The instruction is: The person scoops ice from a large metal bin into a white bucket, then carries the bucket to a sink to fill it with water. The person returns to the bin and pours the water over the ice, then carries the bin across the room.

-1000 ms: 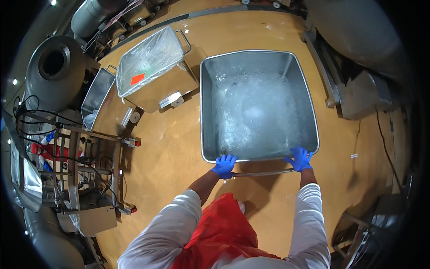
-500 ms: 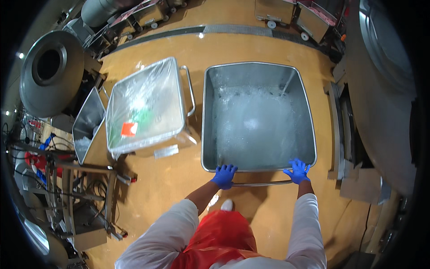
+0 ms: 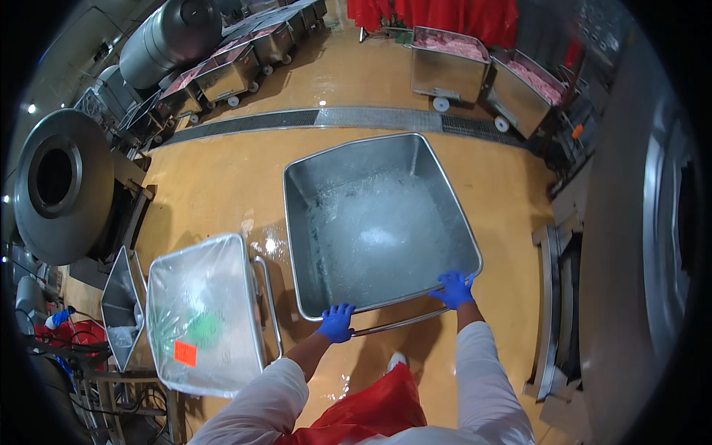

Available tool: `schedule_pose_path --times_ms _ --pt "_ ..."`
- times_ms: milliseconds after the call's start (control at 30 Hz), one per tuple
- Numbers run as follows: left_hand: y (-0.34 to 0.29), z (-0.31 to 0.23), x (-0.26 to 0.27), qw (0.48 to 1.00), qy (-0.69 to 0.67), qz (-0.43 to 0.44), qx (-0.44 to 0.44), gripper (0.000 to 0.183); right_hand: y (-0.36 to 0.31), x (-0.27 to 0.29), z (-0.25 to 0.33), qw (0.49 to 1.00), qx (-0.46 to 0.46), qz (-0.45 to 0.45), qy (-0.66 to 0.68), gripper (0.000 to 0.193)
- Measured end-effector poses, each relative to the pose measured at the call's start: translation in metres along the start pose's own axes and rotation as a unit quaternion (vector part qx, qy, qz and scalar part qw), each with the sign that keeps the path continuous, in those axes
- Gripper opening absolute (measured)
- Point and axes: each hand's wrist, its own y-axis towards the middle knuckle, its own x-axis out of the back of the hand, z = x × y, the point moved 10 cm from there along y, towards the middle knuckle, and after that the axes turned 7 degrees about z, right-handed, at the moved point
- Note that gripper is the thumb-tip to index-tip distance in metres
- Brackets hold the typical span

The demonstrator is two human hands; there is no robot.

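Observation:
In front of me stands a large square metal tub cart [image 3: 456, 204] with cloudy, bubbly water [image 3: 374, 230] in its bottom. A bar handle [image 3: 400, 324] runs along its near side. My left hand [image 3: 336, 323], in a blue glove, grips the near side by the handle's left end, fingers over the rim. My right hand [image 3: 453, 290], gloved alike, holds the near right part of the rim by the handle's other end. Its fingers are somewhat apart, bent over the edge. Both palms are hidden from above.
At left stands a plastic-covered metal cart [image 3: 222, 348] with an orange tag [image 3: 185, 354]. Beyond it are an open bin [image 3: 122, 297] and a round steel machine [image 3: 70, 185]. Meat-filled wheeled carts [image 3: 449, 70] stand past the floor drain [image 3: 356, 117]. Large machinery [image 3: 630, 259] lines the right.
The tub cart has turned and moved forward past the covered cart, my hands staying on its near side. My view has tilted up, showing more of the far carts and red hanging cloths.

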Motion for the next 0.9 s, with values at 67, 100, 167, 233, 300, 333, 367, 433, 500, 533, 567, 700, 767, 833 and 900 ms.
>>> schedule_pose_path --times_ms 67,100,167,233,300,333,367,433,500,533,567,700,767,833,900 --pt "0.054 0.023 0.044 1.000 -0.005 -0.004 0.017 0.086 0.073 0.043 0.011 1.000 -0.002 0.015 -0.013 0.079" --pt "0.080 0.035 0.065 1.000 -0.015 -0.006 0.026 0.084 0.106 0.062 0.017 1.000 0.001 0.016 -0.015 0.078" --pt "0.129 0.062 0.109 0.999 -0.021 -0.024 0.027 0.084 0.171 0.096 0.032 1.000 0.011 0.021 -0.020 0.078" --pt "0.178 0.090 0.157 0.998 -0.039 -0.037 0.031 0.081 0.238 0.132 0.050 0.999 0.016 0.024 -0.026 0.078" --pt "0.231 0.125 0.207 0.998 -0.030 -0.032 0.042 0.080 0.305 0.170 0.070 0.999 0.017 0.019 -0.031 0.078" --pt "0.255 0.143 0.230 0.998 -0.024 -0.030 0.047 0.079 0.338 0.187 0.082 0.999 0.017 0.015 -0.033 0.077" --pt "0.278 0.168 0.248 0.997 -0.035 -0.059 0.047 0.079 0.368 0.202 0.100 0.999 0.022 0.013 -0.035 0.077" --pt "0.326 0.204 0.292 0.996 -0.037 -0.071 0.041 0.080 0.431 0.231 0.121 0.999 0.026 0.012 -0.036 0.076" --pt "0.376 0.237 0.342 0.996 -0.035 -0.073 0.040 0.080 0.499 0.271 0.143 0.999 0.022 0.018 -0.037 0.075" --pt "0.409 0.255 0.372 0.996 -0.038 -0.079 0.033 0.080 0.536 0.294 0.152 0.999 0.018 0.023 -0.038 0.076" --pt "0.433 0.278 0.401 0.996 -0.038 -0.073 0.030 0.080 0.565 0.303 0.166 0.999 0.014 0.039 -0.034 0.076" --pt "0.521 0.345 0.487 0.997 -0.038 -0.042 0.057 0.081 0.687 0.369 0.208 0.998 0.019 0.033 -0.039 0.074" --pt "0.568 0.377 0.532 0.996 -0.036 -0.049 0.060 0.081 0.748 0.407 0.228 0.999 0.032 -0.009 -0.043 0.073" --pt "0.617 0.408 0.579 0.996 -0.029 -0.064 0.059 0.081 0.811 0.446 0.245 0.997 0.048 -0.052 -0.043 0.074" --pt "0.663 0.441 0.625 0.996 -0.029 -0.067 0.056 0.080 0.871 0.481 0.268 0.996 0.057 -0.064 -0.038 0.075"
